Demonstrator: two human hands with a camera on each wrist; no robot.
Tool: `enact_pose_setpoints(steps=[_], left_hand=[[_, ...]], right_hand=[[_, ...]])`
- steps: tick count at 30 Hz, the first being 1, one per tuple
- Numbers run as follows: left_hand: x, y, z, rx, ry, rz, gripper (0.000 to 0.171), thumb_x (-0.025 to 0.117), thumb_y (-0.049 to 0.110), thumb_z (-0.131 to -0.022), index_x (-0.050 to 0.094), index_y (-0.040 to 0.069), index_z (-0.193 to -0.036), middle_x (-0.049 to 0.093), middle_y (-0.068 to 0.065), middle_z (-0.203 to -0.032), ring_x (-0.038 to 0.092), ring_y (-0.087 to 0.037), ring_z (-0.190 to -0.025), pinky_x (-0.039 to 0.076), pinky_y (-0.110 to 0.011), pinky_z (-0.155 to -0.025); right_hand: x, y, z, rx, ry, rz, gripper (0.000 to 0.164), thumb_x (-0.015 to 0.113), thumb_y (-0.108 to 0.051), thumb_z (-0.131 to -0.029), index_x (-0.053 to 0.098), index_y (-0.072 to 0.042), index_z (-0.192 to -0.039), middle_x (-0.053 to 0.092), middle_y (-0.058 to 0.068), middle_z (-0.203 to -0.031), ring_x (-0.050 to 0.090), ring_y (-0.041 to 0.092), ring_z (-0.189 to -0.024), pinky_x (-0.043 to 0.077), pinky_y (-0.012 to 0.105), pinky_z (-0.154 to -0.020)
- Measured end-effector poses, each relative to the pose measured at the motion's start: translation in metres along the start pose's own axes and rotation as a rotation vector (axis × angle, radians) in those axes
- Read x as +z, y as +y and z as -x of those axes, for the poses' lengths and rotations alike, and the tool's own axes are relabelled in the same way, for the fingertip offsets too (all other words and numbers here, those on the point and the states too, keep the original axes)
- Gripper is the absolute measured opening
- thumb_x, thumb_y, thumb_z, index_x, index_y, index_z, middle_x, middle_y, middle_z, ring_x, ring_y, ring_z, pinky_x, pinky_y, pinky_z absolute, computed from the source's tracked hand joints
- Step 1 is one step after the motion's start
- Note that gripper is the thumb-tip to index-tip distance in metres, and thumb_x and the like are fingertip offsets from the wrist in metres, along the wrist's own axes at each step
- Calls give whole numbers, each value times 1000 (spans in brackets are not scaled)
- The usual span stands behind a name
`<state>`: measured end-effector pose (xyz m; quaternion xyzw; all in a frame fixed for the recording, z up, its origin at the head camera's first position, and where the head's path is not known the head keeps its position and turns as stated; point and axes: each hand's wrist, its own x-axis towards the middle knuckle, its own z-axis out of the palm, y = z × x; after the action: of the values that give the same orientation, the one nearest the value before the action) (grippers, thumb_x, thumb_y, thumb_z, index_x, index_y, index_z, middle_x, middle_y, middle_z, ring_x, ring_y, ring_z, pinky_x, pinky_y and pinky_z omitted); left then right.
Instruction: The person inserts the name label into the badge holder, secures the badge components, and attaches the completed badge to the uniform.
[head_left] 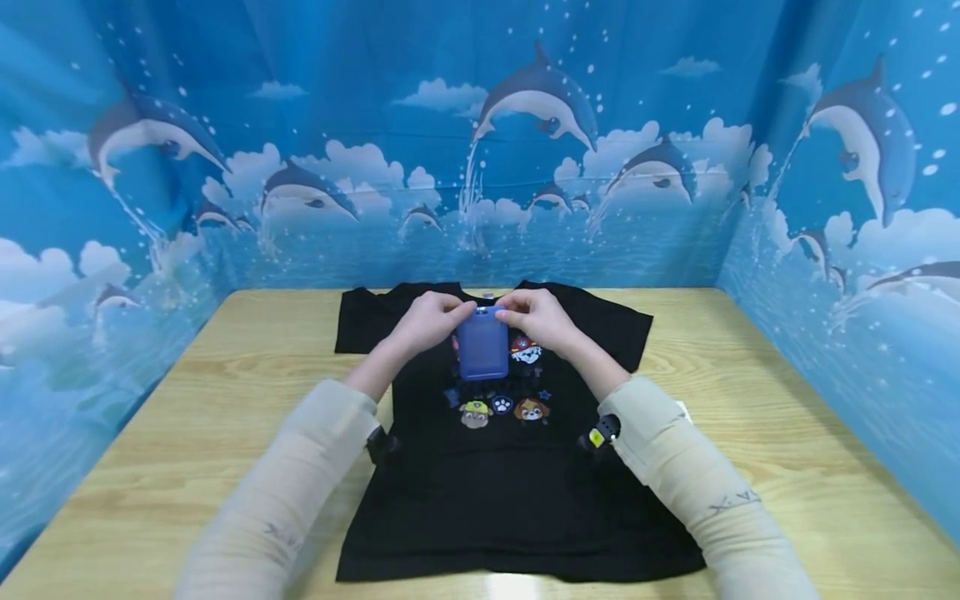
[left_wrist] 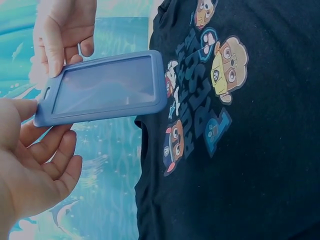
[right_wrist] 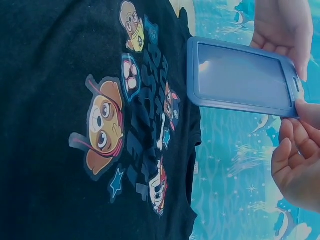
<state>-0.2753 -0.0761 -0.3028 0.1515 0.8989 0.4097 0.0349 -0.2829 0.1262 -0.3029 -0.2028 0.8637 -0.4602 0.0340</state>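
Both hands pinch a blue badge holder [head_left: 483, 346] by the corners of its slotted end. The left hand [head_left: 433, 319] grips one corner between thumb and fingers, and the right hand [head_left: 542, 317] grips the other. A clear window fills the holder's frame, as the left wrist view [left_wrist: 105, 87] and the right wrist view show. The holder is held over a black T-shirt [head_left: 510, 492] with printed cartoon dogs, overlapping the upper part of the print. The shirt lies spread on a wooden table [head_left: 262, 400], sleeves toward the far edge.
A blue curtain [head_left: 420, 208] printed with dolphins and clouds stands behind the table and along both sides. A small white item [head_left: 683, 411] shows partly from behind the right sleeve. A bright white patch [head_left: 513, 586] appears at the shirt's lower hem.
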Motion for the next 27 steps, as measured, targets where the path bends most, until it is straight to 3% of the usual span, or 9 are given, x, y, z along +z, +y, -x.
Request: enact_pose_setpoints(steps=[5, 10, 21, 27], left_hand=[[4, 0, 1, -28, -8, 35, 45, 47, 45, -94, 70, 9, -82, 62, -6, -68, 58, -21, -62, 41, -33, -58], [6, 2, 0, -46, -2, 59, 43, 50, 45, -92, 70, 8, -83, 62, -7, -71, 58, -22, -60, 40, -32, -56], [8, 2, -2, -60, 26, 192, 37, 57, 37, -91, 71, 3, -95, 65, -10, -92, 56, -18, -56, 47, -31, -55], [9, 3, -2, -70, 59, 252, 32, 61, 30, -90, 71, 2, -99, 66, -11, -98, 57, -23, -59, 48, -29, -52]], right_hand=[[0, 1, 1, -15, -8, 21, 21, 57, -18, -93, 65, -6, -108, 62, 7, -89, 53, 24, -78, 44, 34, -67], [-1, 2, 1, -21, -2, 30, 21, 57, -17, -93, 65, -6, -108, 61, 8, -89, 54, 32, -82, 44, 34, -66], [0, 3, 0, -18, 4, 26, 21, 58, -18, -92, 66, -6, -107, 61, 7, -87, 50, 25, -71, 42, 33, -62], [1, 4, 1, -17, -2, 20, 21, 58, -17, -92, 65, -6, -108, 61, 8, -88, 51, 26, -73, 42, 33, -63]])
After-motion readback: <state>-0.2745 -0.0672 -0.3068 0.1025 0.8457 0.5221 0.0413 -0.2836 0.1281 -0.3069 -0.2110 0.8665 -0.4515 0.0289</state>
